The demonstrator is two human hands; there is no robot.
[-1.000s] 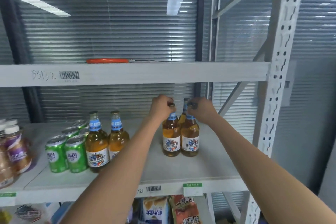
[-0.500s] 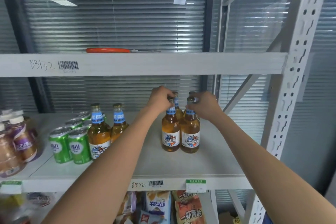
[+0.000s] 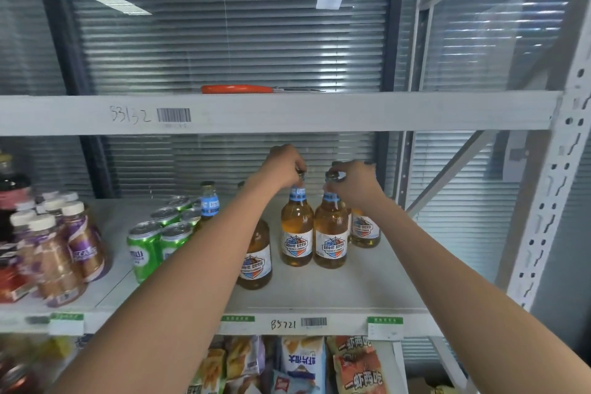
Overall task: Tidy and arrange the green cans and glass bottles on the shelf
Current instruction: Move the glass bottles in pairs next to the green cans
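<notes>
Two amber glass beer bottles stand upright and touching at mid-shelf [image 3: 335,294], each with a blue neck band and shield label. The left hand [image 3: 284,166] pinches the cap of the left bottle [image 3: 296,233]; the right hand [image 3: 355,181] pinches the right bottle [image 3: 331,238]. Left of them sit green cans [image 3: 160,233]; a third bottle [image 3: 364,230] stands just behind.
</notes>
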